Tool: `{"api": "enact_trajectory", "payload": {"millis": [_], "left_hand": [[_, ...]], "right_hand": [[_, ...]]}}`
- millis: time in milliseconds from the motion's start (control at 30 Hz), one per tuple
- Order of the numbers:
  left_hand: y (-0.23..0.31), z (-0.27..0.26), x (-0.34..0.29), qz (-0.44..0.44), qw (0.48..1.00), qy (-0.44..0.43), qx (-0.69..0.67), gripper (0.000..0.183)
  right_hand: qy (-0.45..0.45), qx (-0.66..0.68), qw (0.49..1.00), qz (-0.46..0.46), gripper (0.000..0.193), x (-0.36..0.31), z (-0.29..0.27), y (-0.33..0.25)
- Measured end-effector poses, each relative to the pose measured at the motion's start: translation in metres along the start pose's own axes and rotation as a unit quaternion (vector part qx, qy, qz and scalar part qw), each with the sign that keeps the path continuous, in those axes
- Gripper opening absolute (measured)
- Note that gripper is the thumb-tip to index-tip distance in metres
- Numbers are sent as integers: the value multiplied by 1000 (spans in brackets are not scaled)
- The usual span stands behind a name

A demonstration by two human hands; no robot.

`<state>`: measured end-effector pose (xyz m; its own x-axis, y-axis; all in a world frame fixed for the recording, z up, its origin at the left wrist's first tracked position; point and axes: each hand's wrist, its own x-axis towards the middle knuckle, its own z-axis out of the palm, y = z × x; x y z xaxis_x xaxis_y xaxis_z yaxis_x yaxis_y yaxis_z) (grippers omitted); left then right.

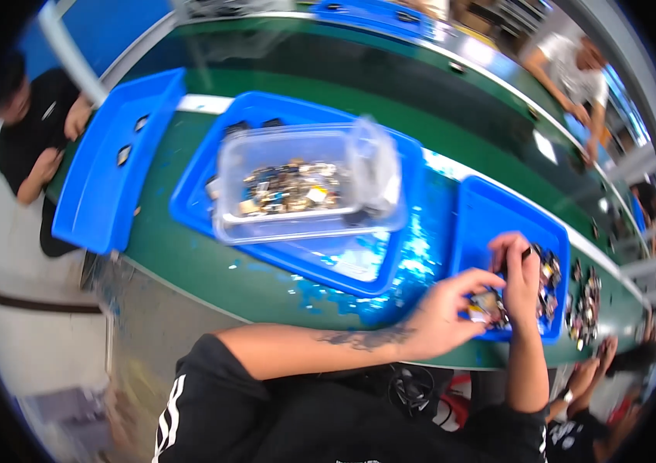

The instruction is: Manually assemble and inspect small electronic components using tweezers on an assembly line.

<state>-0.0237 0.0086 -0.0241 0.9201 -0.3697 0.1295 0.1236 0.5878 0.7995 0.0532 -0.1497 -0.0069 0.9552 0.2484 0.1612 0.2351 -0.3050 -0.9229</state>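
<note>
My left hand [451,309] is over the near left edge of a blue tray [494,202] on my right. Its fingers are curved and apart, with nothing visible between them. Close beside it, my right hand [522,278] is raised above the same tray, fingers pinched together. A small dark piece [527,252] shows at its fingertips, too small and blurred to name. Beneath the hands lie many small mixed parts [550,272], dark, silvery and gold. My hands partly cover this pile.
Left of centre, a clear plastic box [227,189] of small shiny parts stands in a larger blue tray [189,185]. Another blue tray [84,208] holds two small pieces near a person in black [34,131]. More parts [586,305] lie on the green table [181,258] at right.
</note>
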Motion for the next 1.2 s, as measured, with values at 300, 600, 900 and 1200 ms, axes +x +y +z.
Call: {"api": "enact_trajectory", "payload": {"millis": [300,600,900,1200], "left_hand": [[0,8,-10,-28,983,-177,41,44],[6,1,-18,-181,933,-280,134,30],[11,3,-16,-187,929,-305,96,30],[17,2,-14,-125,969,-189,94,30]], "right_hand": [[-113,-221,927,-280,8,89,59,-103],[-231,-588,740,-230,31,123,169,-103],[-137,-495,816,-264,38,104,145,-85],[-187,-545,774,-264,35,100,146,-92]]}}
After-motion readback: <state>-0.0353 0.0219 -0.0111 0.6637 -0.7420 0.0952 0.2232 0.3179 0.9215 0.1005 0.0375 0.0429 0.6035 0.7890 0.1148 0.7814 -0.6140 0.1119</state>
